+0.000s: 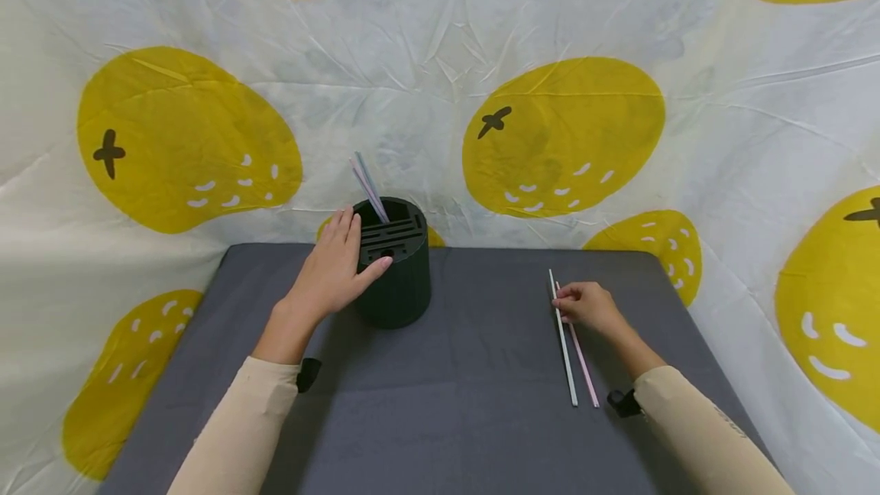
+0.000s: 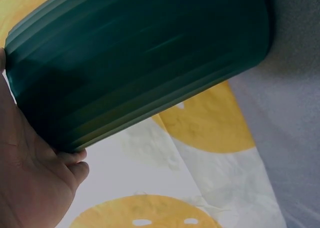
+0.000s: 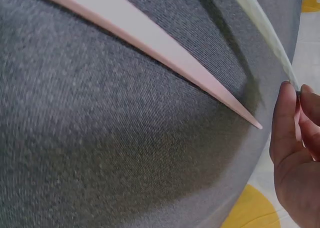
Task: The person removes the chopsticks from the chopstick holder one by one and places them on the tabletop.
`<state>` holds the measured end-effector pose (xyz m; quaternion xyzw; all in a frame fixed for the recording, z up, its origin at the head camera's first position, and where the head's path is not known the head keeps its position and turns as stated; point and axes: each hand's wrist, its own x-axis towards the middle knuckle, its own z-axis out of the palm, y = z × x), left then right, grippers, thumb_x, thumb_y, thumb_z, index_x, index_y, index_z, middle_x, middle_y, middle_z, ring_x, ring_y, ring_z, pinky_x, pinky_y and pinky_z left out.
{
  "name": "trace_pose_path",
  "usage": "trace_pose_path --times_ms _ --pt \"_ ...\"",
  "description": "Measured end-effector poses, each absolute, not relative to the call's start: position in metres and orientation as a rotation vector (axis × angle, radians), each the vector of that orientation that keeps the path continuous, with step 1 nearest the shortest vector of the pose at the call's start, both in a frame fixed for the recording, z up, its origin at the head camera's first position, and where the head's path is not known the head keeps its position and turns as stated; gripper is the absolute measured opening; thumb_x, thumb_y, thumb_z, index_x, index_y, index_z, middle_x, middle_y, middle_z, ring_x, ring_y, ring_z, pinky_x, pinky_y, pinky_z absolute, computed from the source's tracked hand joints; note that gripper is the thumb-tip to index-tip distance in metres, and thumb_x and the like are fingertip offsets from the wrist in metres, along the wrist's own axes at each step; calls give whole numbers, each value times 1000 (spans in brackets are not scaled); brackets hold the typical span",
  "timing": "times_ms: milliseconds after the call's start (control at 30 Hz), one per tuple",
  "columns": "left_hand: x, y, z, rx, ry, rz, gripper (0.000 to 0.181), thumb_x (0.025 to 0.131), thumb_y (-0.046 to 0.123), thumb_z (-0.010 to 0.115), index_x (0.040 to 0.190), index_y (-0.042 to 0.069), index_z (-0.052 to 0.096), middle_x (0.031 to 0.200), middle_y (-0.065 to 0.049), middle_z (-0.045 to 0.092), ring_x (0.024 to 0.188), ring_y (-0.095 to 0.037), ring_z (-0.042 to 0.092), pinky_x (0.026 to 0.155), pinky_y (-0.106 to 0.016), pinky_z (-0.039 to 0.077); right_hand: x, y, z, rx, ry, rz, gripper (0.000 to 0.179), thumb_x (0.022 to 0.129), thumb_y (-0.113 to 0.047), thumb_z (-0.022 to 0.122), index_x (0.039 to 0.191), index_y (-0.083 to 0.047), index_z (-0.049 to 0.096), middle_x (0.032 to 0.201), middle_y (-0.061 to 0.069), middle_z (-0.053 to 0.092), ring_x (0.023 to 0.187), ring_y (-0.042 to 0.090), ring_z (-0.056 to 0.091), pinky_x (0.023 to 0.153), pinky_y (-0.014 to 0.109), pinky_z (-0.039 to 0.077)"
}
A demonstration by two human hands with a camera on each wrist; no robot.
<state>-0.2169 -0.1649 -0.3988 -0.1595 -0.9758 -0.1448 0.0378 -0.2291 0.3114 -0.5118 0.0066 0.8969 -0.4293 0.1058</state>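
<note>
Patterned cloth (image 1: pixel 426 21) hangs behind the desk (image 1: pixel 447 418). Left hand (image 1: pixel 334 262), fingers straight, rests on the holder (image 1: pixel 393 289); right hand (image 1: pixel 590 308) pinches the white stick (image 1: pixel 567 365) beside the pink stick (image 1: pixel 585 373) lying there.

A cloth-screened counter nook, home or studio unclear
White fabric (image 1: pixel 426 37) printed with large yellow fruit (image 1: pixel 564 147) hangs creased behind and along both sides of the counter (image 1: pixel 467 426), topped with grey woven cloth (image 3: pixel 100 138); a dark green slotted desk organiser (image 1: pixel 397 296) stands there, and the fabric hides the room beyond.
</note>
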Motion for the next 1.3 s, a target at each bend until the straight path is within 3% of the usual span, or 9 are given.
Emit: trace_pose_path --times_ms 433,1033,1300 --pt "-214 -165 -399 -497 -2994 -450 104 100 74 37 164 -3 9 173 -21 2 161 -39 1 130 -57 8 -225 295 -523 63 2740 -1118 14 91 -7 78 94 6 73 75 6 71 63 7 66 59 24 61" --pt "-215 -165 -401 -494 -2991 -471 105 100 77 34 165 -2 7 174 -19 -2 161 -38 0 130 -56 7 -219 291 -520 122 2743 -1146 15 92 -8 77 94 7 74 74 7 72 62 9 68 61 28 63" --pt "-215 -165 -400 -499 -2982 -475 105 100 76 35 165 -2 7 174 -18 -2 161 -39 1 130 -56 7 -220 297 -521 106 2735 -1173 20 92 -11 78 99 7 74 83 13 77 65 9 70 62 26 62"
